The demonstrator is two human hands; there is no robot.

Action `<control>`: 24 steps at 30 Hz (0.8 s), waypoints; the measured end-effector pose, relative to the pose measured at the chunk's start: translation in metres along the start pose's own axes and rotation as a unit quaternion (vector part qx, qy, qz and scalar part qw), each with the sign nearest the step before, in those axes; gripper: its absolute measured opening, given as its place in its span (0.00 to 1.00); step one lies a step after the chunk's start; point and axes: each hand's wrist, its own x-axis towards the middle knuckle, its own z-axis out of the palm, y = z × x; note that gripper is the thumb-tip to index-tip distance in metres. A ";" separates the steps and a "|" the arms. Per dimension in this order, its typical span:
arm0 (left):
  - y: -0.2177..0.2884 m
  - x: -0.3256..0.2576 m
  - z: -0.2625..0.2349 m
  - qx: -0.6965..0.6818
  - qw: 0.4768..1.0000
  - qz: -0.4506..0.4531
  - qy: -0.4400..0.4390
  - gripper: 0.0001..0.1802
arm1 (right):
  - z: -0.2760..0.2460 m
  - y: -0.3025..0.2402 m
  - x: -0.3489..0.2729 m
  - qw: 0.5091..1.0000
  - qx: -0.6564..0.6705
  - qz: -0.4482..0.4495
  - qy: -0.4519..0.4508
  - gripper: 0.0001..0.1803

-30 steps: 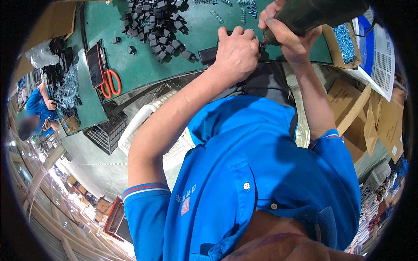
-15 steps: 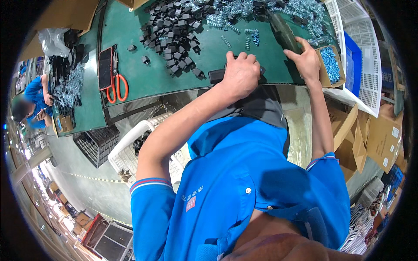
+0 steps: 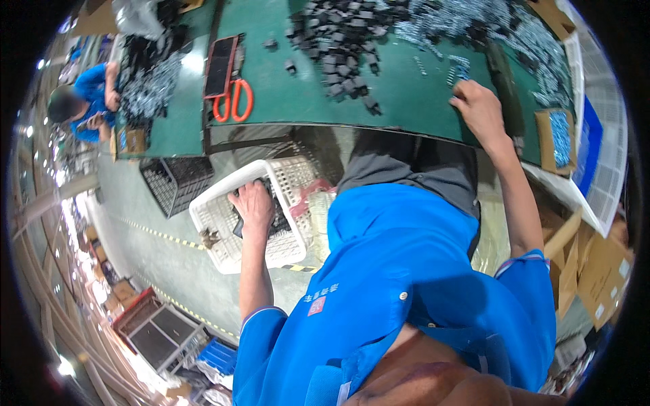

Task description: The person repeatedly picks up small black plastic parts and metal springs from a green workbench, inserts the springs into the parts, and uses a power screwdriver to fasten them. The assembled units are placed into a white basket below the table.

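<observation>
My left hand (image 3: 254,206) is down in a white plastic basket (image 3: 288,252) left of my legs, its fingers apart over black plastic parts (image 3: 277,220); the fingertips are partly hidden. Over the table, my right hand (image 3: 479,111) has its fingers curled at a small metal coil spring (image 3: 451,74), which appears to be at the fingertips. Another spring (image 3: 420,65) lies to the left of it. Right of this hand lies a long dark green bar (image 3: 504,88). A heap of small black blocks (image 3: 345,64) and a pile of bluish springs (image 3: 467,24) cover the far part of the table.
On the green table (image 3: 284,98) lie a phone (image 3: 220,65) and orange-handled scissors (image 3: 233,101). A carton (image 3: 560,142) of blue parts stands at right beside a blue bin (image 3: 589,145). A dark crate (image 3: 176,183) is on the floor. A co-worker (image 3: 91,101) sits at far left.
My left hand has left the black part at the table edge and gone down left into the basket. My right hand has moved off the green bar to the loose springs. The view has shifted.
</observation>
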 end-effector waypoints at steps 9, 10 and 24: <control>0.067 0.048 -0.106 -0.332 0.904 0.134 0.232 0.24 | -0.048 0.020 -0.073 0.933 0.311 0.133 0.124 0.04; 0.082 0.069 -0.126 -0.365 0.883 0.148 0.256 0.23 | -0.063 0.023 -0.095 0.925 0.312 0.158 0.150 0.04; 0.253 0.424 -0.334 -0.369 0.880 0.106 0.279 0.21 | -0.021 0.039 -0.177 0.826 0.381 0.373 0.181 0.06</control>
